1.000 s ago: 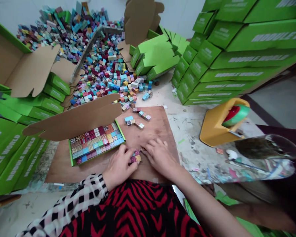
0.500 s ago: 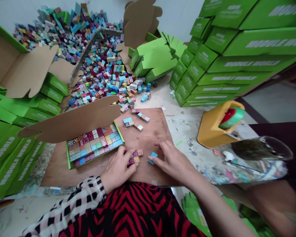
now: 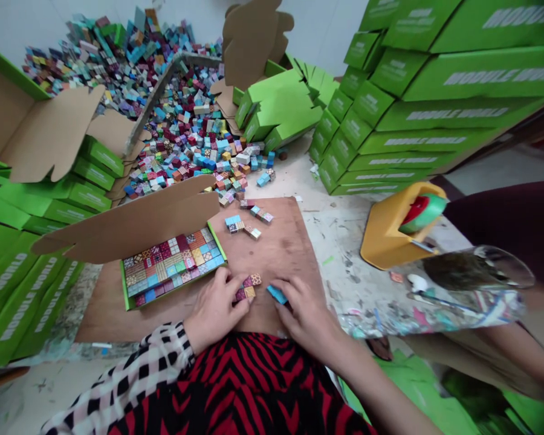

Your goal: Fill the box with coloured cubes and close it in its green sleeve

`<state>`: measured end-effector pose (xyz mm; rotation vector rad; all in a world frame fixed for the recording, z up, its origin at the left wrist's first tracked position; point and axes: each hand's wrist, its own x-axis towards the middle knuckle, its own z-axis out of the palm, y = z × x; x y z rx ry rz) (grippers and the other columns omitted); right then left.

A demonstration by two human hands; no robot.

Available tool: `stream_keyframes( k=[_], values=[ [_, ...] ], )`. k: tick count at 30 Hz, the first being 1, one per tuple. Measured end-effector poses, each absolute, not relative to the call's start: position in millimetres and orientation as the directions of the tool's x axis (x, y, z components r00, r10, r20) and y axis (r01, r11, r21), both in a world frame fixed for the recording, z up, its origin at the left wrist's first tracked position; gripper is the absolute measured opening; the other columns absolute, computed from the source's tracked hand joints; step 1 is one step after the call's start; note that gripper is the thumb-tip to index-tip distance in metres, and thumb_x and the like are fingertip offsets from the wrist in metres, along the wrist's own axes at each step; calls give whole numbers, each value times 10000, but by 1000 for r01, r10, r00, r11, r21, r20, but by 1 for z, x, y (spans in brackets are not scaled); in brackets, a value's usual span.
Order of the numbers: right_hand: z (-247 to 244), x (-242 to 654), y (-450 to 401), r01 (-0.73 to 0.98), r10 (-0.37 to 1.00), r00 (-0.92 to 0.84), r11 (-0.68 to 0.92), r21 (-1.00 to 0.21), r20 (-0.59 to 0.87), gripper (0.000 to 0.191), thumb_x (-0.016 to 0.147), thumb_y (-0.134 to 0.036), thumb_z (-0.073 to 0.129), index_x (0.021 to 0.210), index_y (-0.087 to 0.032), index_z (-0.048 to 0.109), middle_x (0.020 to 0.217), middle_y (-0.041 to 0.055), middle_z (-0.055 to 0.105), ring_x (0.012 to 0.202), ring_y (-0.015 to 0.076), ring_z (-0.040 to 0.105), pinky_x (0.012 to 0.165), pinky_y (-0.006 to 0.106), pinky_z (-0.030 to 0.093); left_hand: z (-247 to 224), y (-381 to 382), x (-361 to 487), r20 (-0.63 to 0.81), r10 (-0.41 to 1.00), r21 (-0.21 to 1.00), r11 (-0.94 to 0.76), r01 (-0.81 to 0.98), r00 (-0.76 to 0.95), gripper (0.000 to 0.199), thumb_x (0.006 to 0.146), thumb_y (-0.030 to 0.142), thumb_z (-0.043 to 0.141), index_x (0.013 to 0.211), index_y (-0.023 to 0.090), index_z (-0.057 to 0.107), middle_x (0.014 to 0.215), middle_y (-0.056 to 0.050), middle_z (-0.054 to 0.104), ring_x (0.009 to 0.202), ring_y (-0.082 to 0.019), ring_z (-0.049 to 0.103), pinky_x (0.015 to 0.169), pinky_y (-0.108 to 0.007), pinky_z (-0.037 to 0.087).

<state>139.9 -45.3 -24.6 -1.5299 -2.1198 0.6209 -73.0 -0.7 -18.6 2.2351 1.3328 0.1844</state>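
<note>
My left hand rests on the brown board, thumb and fingers closed around a small group of maroon and tan patterned blocks. Just right of it, my right hand pinches a blue block between thumb and fingers, low over the board. To the left lies an open green box, its brown cardboard lid raised, with rows of patterned blocks inside. Several loose patterned blocks lie farther back on the board.
A large heap of colourful blocks covers the back of the table. Green boxes are stacked at the right and left. A yellow tape dispenser stands at right, near a plastic bag. Another person's arm shows at far right.
My right hand has moved slightly left and its fingers have closed on the blue block, which is now tilted. My left hand keeps its place. The other person's arm has shifted.
</note>
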Motion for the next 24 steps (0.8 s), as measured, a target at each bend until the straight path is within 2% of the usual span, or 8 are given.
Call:
stream_keyframes(
  k=[3, 7, 10, 16, 20, 24],
  values=[
    [-28, 136, -48, 755, 957, -278, 272, -597, 84, 330, 871, -84, 430, 1153, -199, 556, 1036, 105, 592, 974, 232, 565, 849, 416, 511, -20, -1, -73, -138, 853, 503, -378, 778, 503, 417, 893, 421, 470, 1275, 262, 518, 1064, -53, 460, 926, -197, 575, 824, -346, 506],
    [-31, 130, -47, 695, 930, -350, 338, -635, 112, 377, 895, -63, 388, 1224, -207, 503, 1038, 86, 609, 984, 221, 560, 865, 419, 508, -19, -1, -73, -146, 850, 504, -377, 777, 507, 403, 887, 400, 475, 1266, 273, 526, 1054, -49, 451, 899, -192, 578, 807, -345, 508],
    [-30, 128, -43, 698, 936, -340, 316, -643, 91, 306, 922, -104, 376, 1173, -211, 515, 1023, 86, 589, 937, 206, 577, 824, 390, 521, -15, -1, -73, -151, 843, 487, -391, 781, 517, 385, 870, 394, 501, 1237, 282, 541, 1043, -44, 448, 887, -189, 576, 796, -337, 509],
    [-26, 131, -37, 776, 924, -365, 371, -510, 117, 144, 935, -161, 395, 934, -176, 538, 874, 87, 595, 846, 233, 551, 763, 392, 496, -12, 0, -68, -141, 836, 328, -466, 822, 530, 555, 826, 500, 565, 1326, 277, 473, 1075, -72, 464, 935, -244, 565, 813, -391, 503],
    [-28, 134, -35, 778, 918, -384, 378, -502, 97, 147, 938, -163, 386, 905, -178, 528, 852, 75, 589, 823, 217, 547, 742, 353, 477, -13, 1, -62, -129, 826, 229, -514, 827, 549, 425, 859, 477, 529, 1241, 292, 555, 1012, -70, 486, 889, -245, 559, 757, -384, 497],
    [-29, 148, -24, 812, 947, -314, 304, -498, 65, 110, 920, -207, 443, 876, -190, 542, 837, 61, 563, 815, 212, 553, 730, 343, 469, -13, 2, -60, -106, 829, 228, -517, 825, 549, 390, 852, 462, 543, 1205, 301, 584, 995, -60, 494, 876, -228, 549, 749, -357, 485]
  ],
)
